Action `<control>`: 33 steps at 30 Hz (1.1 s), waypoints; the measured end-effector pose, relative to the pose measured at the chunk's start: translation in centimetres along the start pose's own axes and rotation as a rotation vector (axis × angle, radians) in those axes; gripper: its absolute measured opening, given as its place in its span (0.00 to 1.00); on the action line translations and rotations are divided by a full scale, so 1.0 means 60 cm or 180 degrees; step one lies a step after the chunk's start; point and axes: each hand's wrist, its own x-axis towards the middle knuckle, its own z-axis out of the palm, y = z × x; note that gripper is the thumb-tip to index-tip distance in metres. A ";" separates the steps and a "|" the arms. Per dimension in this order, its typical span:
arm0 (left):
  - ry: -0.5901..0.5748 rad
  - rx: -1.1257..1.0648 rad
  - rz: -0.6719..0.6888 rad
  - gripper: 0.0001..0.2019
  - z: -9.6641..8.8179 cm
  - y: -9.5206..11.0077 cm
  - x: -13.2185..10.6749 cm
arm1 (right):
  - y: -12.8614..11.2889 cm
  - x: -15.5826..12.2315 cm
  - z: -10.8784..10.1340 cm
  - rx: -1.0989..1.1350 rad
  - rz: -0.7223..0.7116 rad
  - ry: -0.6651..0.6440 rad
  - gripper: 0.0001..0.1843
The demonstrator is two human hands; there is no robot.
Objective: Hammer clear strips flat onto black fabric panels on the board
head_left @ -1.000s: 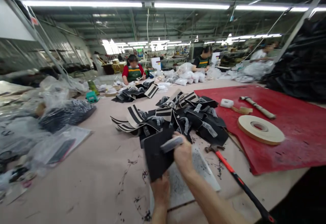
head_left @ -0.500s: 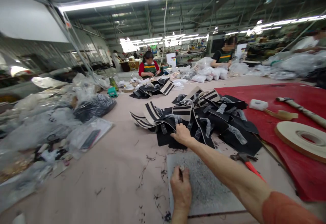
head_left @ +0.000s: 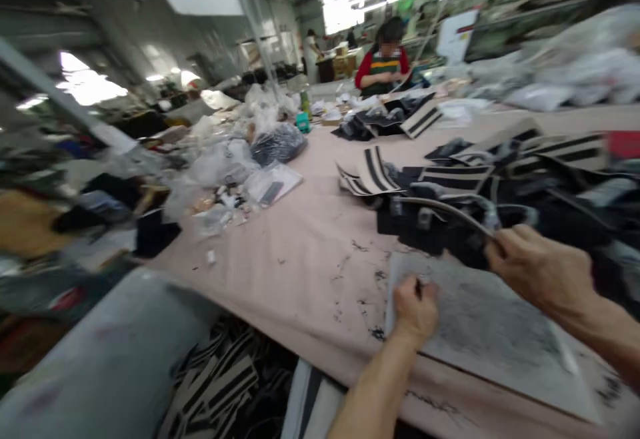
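My left hand [head_left: 415, 307] rests on the left part of a grey board [head_left: 480, 319], its fingers closed in a pinch. Whatever they hold, if anything, is too small and blurred to make out. Over the board's far edge, my right hand [head_left: 540, 262] is closed on the end of a black fabric piece [head_left: 425, 222] with a curved, pale edge. That piece lifts from a heap of black and cream striped pieces [head_left: 457, 176], several with clear plastic-wrapped parts on them. Motion smears the right hand's outline.
Loose black bits [head_left: 377, 332] and threads lie left of the board. Clear plastic bags [head_left: 220, 162] crowd the table's far left. Below its near edge sits a pile of striped pieces [head_left: 225, 386], beside a grey-white covered surface [head_left: 115, 352]. A co-worker [head_left: 385, 69] sits across the table.
The view has swung left and down, bringing the table's near edge into sight. My right hand has drawn a black piece from the heap towards the board. My left hand stays pinched over the board.
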 end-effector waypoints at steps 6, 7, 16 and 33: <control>0.0051 -0.0032 0.0254 0.13 -0.022 -0.004 0.013 | -0.059 -0.232 -0.081 -0.0772 -0.0720 -0.0903 0.09; 0.0054 0.0044 0.0274 0.13 -0.022 -0.005 0.015 | -0.072 -0.265 -0.083 -0.0700 -0.0675 -0.1035 0.10; 0.0094 0.0322 0.0175 0.16 -0.028 -0.011 0.014 | -0.123 -0.310 -0.086 0.0863 0.0499 -0.0431 0.14; -0.0973 -0.0781 0.0086 0.15 0.045 0.032 0.050 | -0.127 -0.277 0.009 0.1000 0.2291 -0.1622 0.27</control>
